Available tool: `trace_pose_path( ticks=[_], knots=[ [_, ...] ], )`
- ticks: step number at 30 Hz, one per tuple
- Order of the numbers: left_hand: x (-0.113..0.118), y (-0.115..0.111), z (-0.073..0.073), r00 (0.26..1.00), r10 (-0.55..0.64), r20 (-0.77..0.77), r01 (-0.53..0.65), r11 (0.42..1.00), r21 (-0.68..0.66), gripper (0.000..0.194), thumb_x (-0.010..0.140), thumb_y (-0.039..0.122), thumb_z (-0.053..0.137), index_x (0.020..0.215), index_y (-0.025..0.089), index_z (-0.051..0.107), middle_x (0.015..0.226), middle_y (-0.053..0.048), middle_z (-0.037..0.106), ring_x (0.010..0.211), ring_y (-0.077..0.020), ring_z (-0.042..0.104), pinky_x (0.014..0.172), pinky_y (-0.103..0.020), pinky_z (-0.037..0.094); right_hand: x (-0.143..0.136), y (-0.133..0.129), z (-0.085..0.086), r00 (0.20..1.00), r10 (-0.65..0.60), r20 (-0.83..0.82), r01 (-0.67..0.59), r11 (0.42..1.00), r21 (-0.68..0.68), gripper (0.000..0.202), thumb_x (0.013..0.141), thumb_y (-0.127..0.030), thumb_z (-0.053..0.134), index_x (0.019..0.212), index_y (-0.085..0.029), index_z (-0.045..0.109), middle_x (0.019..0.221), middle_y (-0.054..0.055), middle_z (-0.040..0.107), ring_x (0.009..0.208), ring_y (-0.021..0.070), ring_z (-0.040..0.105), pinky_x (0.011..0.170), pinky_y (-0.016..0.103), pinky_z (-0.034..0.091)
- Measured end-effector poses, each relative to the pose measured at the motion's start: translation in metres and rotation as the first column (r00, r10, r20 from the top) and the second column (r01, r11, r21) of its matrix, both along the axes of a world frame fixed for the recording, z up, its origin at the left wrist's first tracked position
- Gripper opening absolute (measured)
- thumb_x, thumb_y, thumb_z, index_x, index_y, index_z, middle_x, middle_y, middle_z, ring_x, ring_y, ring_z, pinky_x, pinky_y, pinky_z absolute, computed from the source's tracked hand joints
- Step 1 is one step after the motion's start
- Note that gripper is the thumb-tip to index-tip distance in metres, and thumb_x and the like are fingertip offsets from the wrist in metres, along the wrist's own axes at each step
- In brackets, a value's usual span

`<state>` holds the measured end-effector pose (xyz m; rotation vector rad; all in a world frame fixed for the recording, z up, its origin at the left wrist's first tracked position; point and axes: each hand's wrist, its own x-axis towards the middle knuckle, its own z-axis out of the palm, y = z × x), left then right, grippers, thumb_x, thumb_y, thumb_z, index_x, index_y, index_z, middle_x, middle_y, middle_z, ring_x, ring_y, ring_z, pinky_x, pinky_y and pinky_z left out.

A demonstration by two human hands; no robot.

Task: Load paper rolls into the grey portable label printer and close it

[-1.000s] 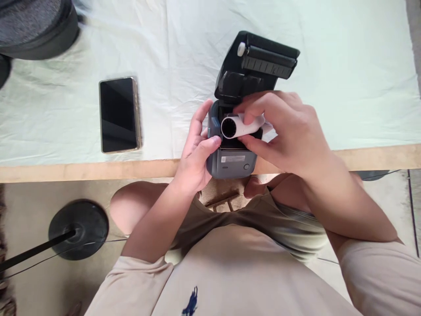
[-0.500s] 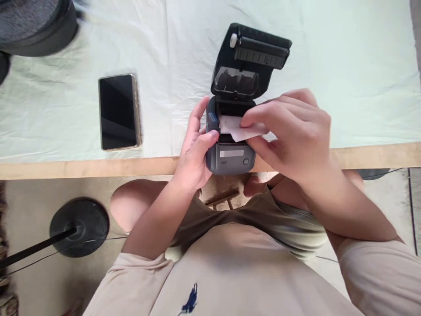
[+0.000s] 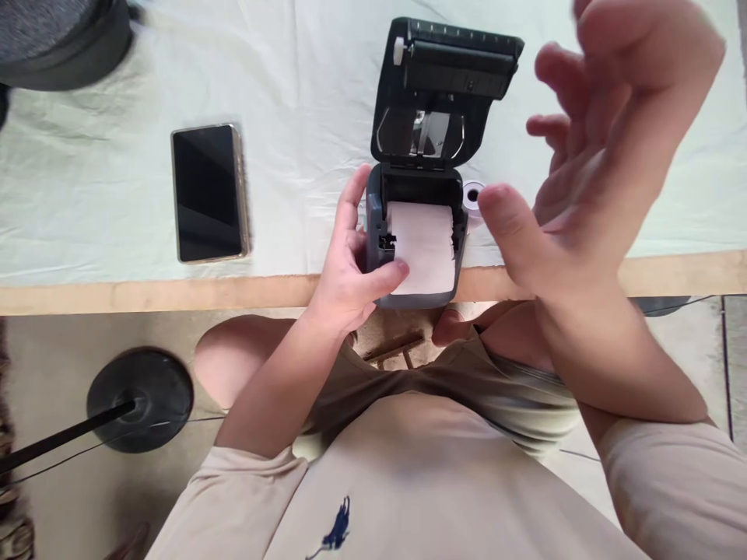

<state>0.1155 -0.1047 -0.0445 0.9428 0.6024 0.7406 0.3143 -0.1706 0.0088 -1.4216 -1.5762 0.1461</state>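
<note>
A small dark grey label printer (image 3: 377, 288) stands at the table's front edge with its lid (image 3: 423, 140) swung up and back. White paper (image 3: 425, 249) lies in its bay and drapes forward over the front panel. My left hand (image 3: 355, 272) grips the printer's left side, its thumb pressing on the paper's left edge. My right hand (image 3: 589, 163) is raised to the right of the printer, fingers spread, holding nothing. Between the printer and my right thumb sits a small white paper roll (image 3: 472, 196) with a dark core, partly hidden.
A black-screened phone (image 3: 207, 193) lies on the pale tablecloth (image 3: 292, 117) to the left. A round black object (image 3: 70, 47) occupies the far left corner. The table's wooden edge (image 3: 145, 295) runs before me. Below left is a black round stand base (image 3: 140, 400).
My right hand has let go of the paper and lifted up and right, opening. The paper now drapes over the printer's front, with my left thumb on it. The white roll has come into view.
</note>
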Motion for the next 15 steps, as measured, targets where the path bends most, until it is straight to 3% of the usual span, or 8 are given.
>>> trace_pose_path(
  ticks=[2,4,8,11,15],
  knots=[
    [0.000,0.000,0.003,0.999,-0.034,0.008,0.034,0.999,-0.002,0.124,0.079,0.036,0.095,0.177,0.031,0.019,0.092,0.001,0.074,0.090,-0.0267,0.080,0.082,-0.035,0.062,0.004,-0.002,0.002,1.000,0.006,-0.010,-0.006,1.000,0.026,0.067,0.105,-0.074,0.056,0.164,-0.042,0.047,0.173,0.003,0.048,0.163,0.0348,0.050,0.118,0.050,0.052],
    [0.000,-0.001,0.005,0.999,-0.015,0.035,0.016,1.000,-0.014,0.122,0.079,0.031,0.094,0.176,0.032,0.022,0.094,0.001,0.075,0.087,-0.0234,0.078,0.079,-0.034,0.061,0.006,-0.004,0.004,1.000,-0.012,-0.010,0.012,0.999,0.049,0.058,0.108,-0.066,0.056,0.162,-0.047,0.050,0.169,0.000,0.048,0.149,0.0313,0.064,0.112,0.047,0.058],
    [0.002,-0.004,0.006,0.994,0.094,0.048,-0.091,0.993,-0.069,0.113,0.069,0.026,0.098,0.166,0.037,0.041,0.125,-0.003,0.078,0.110,-0.0293,0.081,0.091,-0.038,0.063,0.005,-0.008,0.005,0.996,-0.075,-0.049,0.079,0.993,0.090,0.044,0.108,-0.047,0.057,0.152,-0.044,0.061,0.146,0.000,0.055,0.121,0.0239,0.070,0.103,0.044,0.060],
    [0.004,-0.006,0.010,0.991,0.097,0.088,-0.088,0.991,-0.105,0.103,0.072,0.022,0.096,0.161,0.037,0.047,0.131,-0.002,0.079,0.122,-0.0315,0.080,0.095,-0.038,0.064,0.005,-0.005,0.002,0.996,-0.046,-0.074,0.051,0.997,0.063,0.044,0.105,-0.043,0.059,0.148,-0.037,0.062,0.137,0.003,0.065,0.125,0.0271,0.069,0.101,0.045,0.059],
    [0.006,-0.005,0.017,0.977,0.082,0.199,-0.053,0.988,-0.146,0.058,0.088,0.036,0.084,0.140,0.029,0.062,0.134,-0.006,0.080,0.150,-0.0359,0.067,0.109,-0.045,0.063,0.006,-0.001,0.000,0.981,0.147,0.123,-0.150,0.989,0.009,0.037,0.102,-0.034,0.066,0.138,-0.028,0.066,0.143,0.008,0.076,0.137,0.0294,0.072,0.108,0.048,0.062]
  ],
)
